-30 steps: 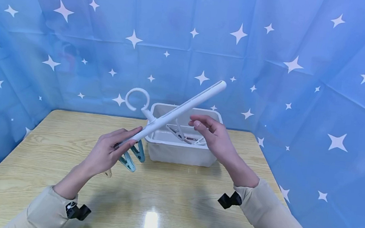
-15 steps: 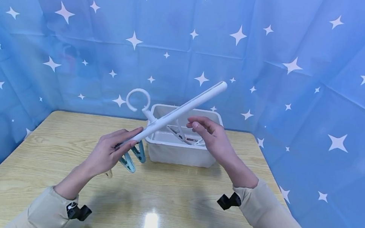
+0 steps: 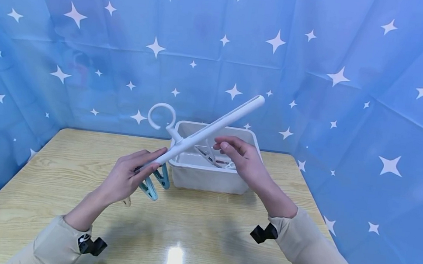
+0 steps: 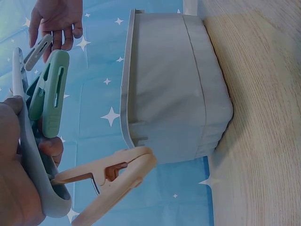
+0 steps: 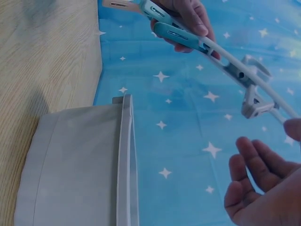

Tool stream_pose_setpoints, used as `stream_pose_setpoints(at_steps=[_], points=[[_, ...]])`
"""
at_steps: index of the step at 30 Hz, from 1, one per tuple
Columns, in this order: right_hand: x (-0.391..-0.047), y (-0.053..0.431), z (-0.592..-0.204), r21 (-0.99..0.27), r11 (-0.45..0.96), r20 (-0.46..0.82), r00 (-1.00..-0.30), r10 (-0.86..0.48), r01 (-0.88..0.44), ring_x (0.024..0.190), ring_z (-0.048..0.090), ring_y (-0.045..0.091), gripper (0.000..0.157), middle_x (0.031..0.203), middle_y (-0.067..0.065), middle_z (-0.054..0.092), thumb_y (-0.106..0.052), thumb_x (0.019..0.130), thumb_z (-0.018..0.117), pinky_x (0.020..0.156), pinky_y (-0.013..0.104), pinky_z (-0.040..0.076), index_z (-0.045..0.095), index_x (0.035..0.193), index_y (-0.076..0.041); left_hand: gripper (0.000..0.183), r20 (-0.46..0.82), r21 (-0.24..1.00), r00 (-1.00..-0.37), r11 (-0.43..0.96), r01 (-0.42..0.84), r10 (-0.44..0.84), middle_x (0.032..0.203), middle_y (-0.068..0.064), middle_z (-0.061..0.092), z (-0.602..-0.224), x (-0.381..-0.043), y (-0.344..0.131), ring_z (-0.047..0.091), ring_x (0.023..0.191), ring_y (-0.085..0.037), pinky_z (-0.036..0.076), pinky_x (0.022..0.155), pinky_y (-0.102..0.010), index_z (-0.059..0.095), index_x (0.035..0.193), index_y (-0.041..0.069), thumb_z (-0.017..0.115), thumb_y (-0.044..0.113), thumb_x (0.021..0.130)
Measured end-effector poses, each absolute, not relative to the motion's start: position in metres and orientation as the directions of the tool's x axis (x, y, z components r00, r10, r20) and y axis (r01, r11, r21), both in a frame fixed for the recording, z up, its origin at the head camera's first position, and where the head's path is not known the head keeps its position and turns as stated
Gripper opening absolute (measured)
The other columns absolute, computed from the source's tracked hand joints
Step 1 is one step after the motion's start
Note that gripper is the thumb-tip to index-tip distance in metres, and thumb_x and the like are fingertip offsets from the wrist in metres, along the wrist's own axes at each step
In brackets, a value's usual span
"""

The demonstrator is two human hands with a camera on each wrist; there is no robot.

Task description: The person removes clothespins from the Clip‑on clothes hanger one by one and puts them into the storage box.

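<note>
A white clip hanger [image 3: 212,127] with a round hook slants up to the right above the table. My left hand [image 3: 131,170] grips its lower end. Near that hand, a peach clip [image 4: 115,181] and two blue-green clips [image 5: 176,35] hang from the bar. Farther along sits a light grey clip [image 5: 256,104]. My right hand [image 3: 242,153] hovers over the bin, beside the bar's upper half, its fingers loosely bent and holding nothing. Whether its thumb touches the bar cannot be told.
A white plastic bin [image 3: 209,180] stands at the back of the wooden table [image 3: 169,219]. Inside it lie more clips, including a brown one [image 3: 222,162], partly hidden by the hanger. A blue star-patterned curtain [image 3: 216,27] surrounds the table.
My right hand has shifted slightly left toward the bar. The left hand and the hanger have barely moved.
</note>
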State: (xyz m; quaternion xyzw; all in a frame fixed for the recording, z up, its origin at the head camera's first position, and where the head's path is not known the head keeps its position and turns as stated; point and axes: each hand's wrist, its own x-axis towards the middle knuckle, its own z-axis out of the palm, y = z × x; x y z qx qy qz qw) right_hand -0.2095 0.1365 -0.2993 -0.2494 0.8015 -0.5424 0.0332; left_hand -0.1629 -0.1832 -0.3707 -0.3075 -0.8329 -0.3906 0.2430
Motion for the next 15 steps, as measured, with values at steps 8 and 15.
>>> stream_pose_setpoints(at_steps=[8,15], points=[[-0.2103,0.1333,-0.3005,-0.889,0.266,0.230,-0.867,-0.442,-0.372,0.124,0.058,0.028,0.038,0.122,0.012,0.067,-0.036,0.105,0.050,0.110,0.052,0.042,0.062,0.131,-0.012,0.048,0.654,0.497,-0.684,0.499,0.710,0.324,0.085,0.008,0.058,-0.3706,-0.1635,-0.1821,0.039,0.059,-0.001,0.038,0.051,-0.021,0.058,0.142,0.020,0.062,0.004,0.097],[-0.2114,0.1306,-0.3030,-0.883,0.268,0.244,-0.866,-0.437,-0.385,0.115,0.060,0.024,0.037,0.120,0.012,0.068,-0.031,0.105,0.049,0.101,0.040,0.048,0.063,0.131,-0.008,0.049,0.651,0.490,-0.681,0.499,0.715,0.336,0.084,0.004,0.059,-0.3716,-0.1645,-0.1816,0.039,0.060,-0.001,0.038,0.052,-0.021,0.057,0.143,0.020,0.061,0.004,0.098]])
